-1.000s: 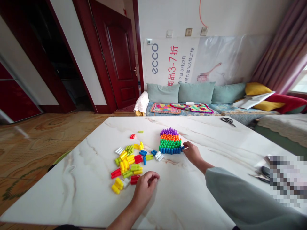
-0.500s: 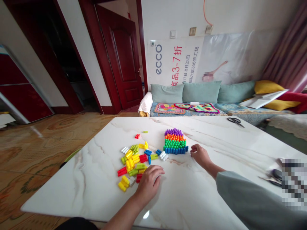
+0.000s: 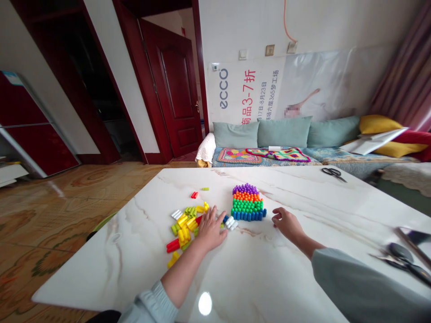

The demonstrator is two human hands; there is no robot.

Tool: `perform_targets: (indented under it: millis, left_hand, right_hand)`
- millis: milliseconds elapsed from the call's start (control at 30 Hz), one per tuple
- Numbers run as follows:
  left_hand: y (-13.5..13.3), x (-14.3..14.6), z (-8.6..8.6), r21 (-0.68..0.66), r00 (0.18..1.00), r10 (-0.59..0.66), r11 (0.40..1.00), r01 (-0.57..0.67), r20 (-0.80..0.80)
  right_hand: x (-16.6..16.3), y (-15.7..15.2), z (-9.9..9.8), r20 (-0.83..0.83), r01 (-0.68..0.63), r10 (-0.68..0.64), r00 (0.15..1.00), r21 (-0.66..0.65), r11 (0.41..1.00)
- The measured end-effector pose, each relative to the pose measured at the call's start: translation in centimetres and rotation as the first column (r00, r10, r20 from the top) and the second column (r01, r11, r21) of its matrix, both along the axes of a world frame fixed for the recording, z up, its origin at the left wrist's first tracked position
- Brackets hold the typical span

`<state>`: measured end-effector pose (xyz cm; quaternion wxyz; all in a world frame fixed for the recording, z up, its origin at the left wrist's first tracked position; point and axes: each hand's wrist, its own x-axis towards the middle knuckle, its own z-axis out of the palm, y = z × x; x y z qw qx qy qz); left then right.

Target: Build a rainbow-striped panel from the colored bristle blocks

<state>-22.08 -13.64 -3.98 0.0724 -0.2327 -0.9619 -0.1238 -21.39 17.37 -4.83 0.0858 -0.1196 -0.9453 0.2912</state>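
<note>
Left hand (image 3: 210, 229), fingers spread flat over the loose heap of small coloured plastic pegs (image 3: 184, 223) on the white marble-look table (image 3: 269, 278); better to pinch one peg singly; right hand (image 3: 287, 223) loosely curled, holding nothing; beyond, striped peg block (image 3: 248, 202), long axis running away from viewer; black scissors (image 3: 332, 172) far.

White marbled worktop (image 3: 269, 269) bearing a stacked block of coloured pegs (image 3: 248, 202). Left of the block: loose pegs (image 3: 183, 222) scattered; two strays (image 3: 198, 192) behind them. Far right of the block: scissors (image 3: 333, 172).
</note>
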Motion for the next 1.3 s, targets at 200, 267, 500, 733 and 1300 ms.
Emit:
perform_targets:
  millis: [200,267,500,733,1300]
  left_hand:
    - [0.4,-1.1,0.0,-0.084,0.994,-0.01,0.996,0.001,-0.104]
    - [0.4,-1.1,-0.2,-0.1,0.99,0.005,0.995,-0.019,-0.143]
    - [1.0,-1.1,-0.6,-0.013,0.982,0.07,0.997,-0.074,-0.177]
    - [-0.1,-1.5,0.1,0.278,0.959,0.155,0.957,-0.086,-0.237]
    - [3.9,4.6,-0.9,0.954,0.91,-0.299,0.006,-0.3,0.288]
  right_hand:
    - [0.4,-0.1,0.4,0.027,-0.004,0.004,1.0,-0.004,1.0]
    - [0.5,-0.2,0.7,0.037,-0.007,0.007,0.999,-0.007,1.0]
    - [0.7,-0.5,1.1,0.043,-0.025,0.025,0.999,0.0,1.0]
    - [1.5,-2.3,3.2,-0.107,-0.005,0.005,0.994,0.005,1.0]
    - [3.4,-15.8,-0.6,-0.063,-0.517,0.583,0.81,0.391,0.761]
